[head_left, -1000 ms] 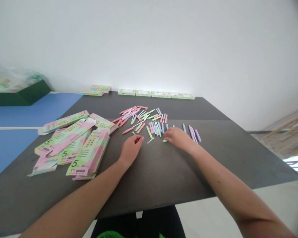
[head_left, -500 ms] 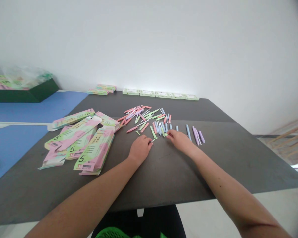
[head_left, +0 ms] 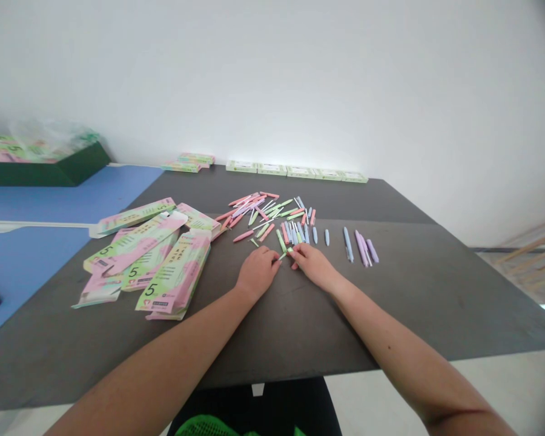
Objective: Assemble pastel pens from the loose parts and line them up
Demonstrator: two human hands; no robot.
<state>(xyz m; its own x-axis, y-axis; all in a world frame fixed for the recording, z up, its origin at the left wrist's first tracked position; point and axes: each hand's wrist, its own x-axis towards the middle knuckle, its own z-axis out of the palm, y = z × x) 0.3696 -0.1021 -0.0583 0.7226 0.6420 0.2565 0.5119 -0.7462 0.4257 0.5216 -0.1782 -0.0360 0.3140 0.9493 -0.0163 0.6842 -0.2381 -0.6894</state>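
My left hand point(head_left: 257, 272) is closed in a pinch on a thin white pen refill point(head_left: 282, 256) whose end sticks out to the right. Close beside it, my right hand point(head_left: 314, 265) pinches a small light-green pen part point(head_left: 290, 250), its tip facing the refill. Whether the two pieces touch I cannot tell. Just beyond my fingers lies a row of blue, red and green pen barrels point(head_left: 296, 232). A heap of pink, green and purple pen pieces point(head_left: 249, 206) spreads behind them. To the right rest a blue pen point(head_left: 347, 244) and several purple pens point(head_left: 362, 248).
Pink-and-green pen boxes point(head_left: 172, 272) lie piled on the left of the dark table point(head_left: 300, 327). A line of small boxes point(head_left: 300, 172) runs along the wall, with more stacked boxes point(head_left: 188, 162) beside it. A green bin point(head_left: 79, 165) stands on the blue surface point(head_left: 122, 188).
My right hand has moved left from beside the row of barrels toward my left hand, carrying the green part. My left hand has stayed almost in place with the refill.
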